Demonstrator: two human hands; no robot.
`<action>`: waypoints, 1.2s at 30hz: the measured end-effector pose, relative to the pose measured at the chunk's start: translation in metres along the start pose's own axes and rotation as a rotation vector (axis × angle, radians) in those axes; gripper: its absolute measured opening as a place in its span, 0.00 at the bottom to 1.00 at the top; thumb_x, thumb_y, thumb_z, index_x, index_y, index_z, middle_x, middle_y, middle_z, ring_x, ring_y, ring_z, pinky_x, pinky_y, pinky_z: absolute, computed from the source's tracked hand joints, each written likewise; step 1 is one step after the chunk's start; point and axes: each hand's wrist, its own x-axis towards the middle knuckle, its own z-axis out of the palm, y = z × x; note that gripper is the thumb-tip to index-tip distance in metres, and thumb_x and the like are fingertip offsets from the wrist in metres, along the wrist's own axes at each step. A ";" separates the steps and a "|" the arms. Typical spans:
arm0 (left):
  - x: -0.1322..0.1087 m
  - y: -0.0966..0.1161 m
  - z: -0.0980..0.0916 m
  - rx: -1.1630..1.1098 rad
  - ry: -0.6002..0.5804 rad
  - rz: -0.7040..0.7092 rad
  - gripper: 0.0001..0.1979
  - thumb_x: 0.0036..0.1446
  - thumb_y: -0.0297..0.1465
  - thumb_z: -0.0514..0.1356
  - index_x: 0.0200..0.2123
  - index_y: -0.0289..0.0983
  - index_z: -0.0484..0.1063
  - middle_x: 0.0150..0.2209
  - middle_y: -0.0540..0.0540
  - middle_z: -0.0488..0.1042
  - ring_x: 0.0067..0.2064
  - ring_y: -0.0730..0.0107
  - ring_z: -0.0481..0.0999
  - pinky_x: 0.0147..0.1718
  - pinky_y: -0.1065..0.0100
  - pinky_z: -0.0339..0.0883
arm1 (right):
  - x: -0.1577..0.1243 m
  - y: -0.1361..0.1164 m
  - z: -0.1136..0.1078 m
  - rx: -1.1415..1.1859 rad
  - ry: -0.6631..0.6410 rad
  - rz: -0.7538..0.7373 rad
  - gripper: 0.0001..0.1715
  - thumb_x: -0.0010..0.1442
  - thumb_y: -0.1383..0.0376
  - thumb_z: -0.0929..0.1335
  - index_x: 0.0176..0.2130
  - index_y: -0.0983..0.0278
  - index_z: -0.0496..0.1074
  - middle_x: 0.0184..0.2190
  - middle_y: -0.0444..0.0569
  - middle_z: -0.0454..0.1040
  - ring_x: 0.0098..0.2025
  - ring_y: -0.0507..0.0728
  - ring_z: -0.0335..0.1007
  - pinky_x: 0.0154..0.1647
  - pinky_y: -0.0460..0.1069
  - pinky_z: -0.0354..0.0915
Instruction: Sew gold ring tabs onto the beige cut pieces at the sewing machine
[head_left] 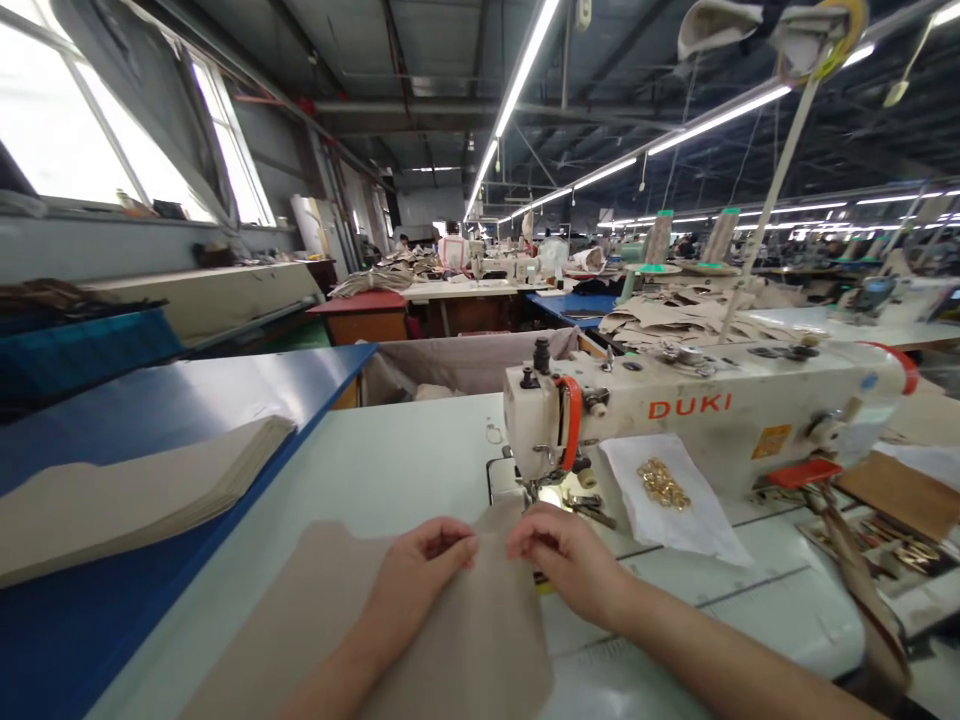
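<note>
A beige fabric piece lies on the pale green sewing table, its far end by the needle area of a white sewing machine. My left hand is over the middle of the piece, thumb and index finger closed in a pinch on the fabric. Just short of the presser foot, my right hand has its fingers curled together on the far right edge of the cloth. The exact contact under the fingertips is partly hidden. A small lamp lights the needle area beyond my right hand.
Gold metal fittings lie on a white cloth against the machine. To the left, stacked beige pieces rest on a blue table. A tray of small parts is at the right. More cut pieces lie behind the machine.
</note>
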 end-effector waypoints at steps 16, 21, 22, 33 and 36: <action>-0.004 0.004 0.009 0.026 -0.059 -0.053 0.12 0.47 0.41 0.60 0.28 0.39 0.76 0.23 0.52 0.74 0.30 0.66 0.72 0.33 0.69 0.63 | 0.005 0.025 0.007 0.266 0.056 0.052 0.08 0.53 0.67 0.68 0.33 0.61 0.79 0.30 0.45 0.75 0.34 0.52 0.70 0.35 0.45 0.65; -0.004 0.003 0.011 -0.004 -0.052 -0.060 0.11 0.47 0.40 0.60 0.28 0.38 0.76 0.22 0.52 0.74 0.29 0.67 0.71 0.32 0.69 0.62 | 0.001 0.026 0.011 0.282 0.056 0.098 0.16 0.51 0.71 0.68 0.41 0.60 0.76 0.31 0.43 0.77 0.33 0.52 0.73 0.37 0.46 0.67; -0.003 0.003 0.011 -0.007 -0.058 -0.057 0.11 0.47 0.39 0.60 0.28 0.38 0.76 0.22 0.52 0.74 0.29 0.67 0.71 0.32 0.69 0.62 | 0.001 0.027 0.011 0.292 0.049 0.116 0.16 0.51 0.71 0.68 0.41 0.60 0.76 0.31 0.43 0.77 0.33 0.52 0.73 0.37 0.46 0.67; -0.005 0.002 0.011 -0.138 -0.129 -0.098 0.10 0.44 0.38 0.63 0.28 0.37 0.76 0.23 0.51 0.77 0.28 0.68 0.73 0.32 0.70 0.64 | 0.000 0.023 0.007 0.474 -0.012 0.132 0.10 0.50 0.70 0.70 0.35 0.60 0.78 0.32 0.44 0.80 0.35 0.52 0.76 0.38 0.45 0.69; -0.006 0.004 0.011 -0.172 -0.119 -0.118 0.10 0.43 0.38 0.64 0.27 0.38 0.76 0.24 0.50 0.78 0.29 0.67 0.74 0.33 0.70 0.65 | 0.000 0.022 0.007 0.489 -0.011 0.122 0.12 0.50 0.71 0.70 0.35 0.59 0.78 0.32 0.43 0.80 0.35 0.52 0.76 0.38 0.44 0.69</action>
